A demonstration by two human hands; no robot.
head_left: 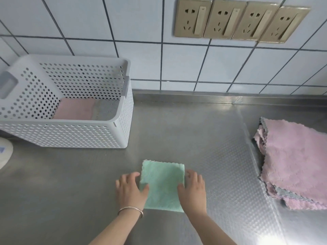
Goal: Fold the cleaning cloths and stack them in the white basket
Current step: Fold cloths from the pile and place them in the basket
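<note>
Steel counter (pixel 177 124), embossed strip at right; tiled wall (pixel 141 59) with four sockets (pixel 240 22). Left hand (pixel 130 189) and right hand (pixel 193 188) pinch opposite edges of folded green cloth (pixel 162 184), thumbs on top. White basket (pixel 70 137) far left holds pink cloth (pixel 74 108); pink pile (pixel 293 160) right.

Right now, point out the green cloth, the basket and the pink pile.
green cloth (pixel 162 184), head view, middle of its folded top face
basket (pixel 70 137), head view, front perforated wall
pink pile (pixel 293 156), head view, middle of the top cloth
</note>
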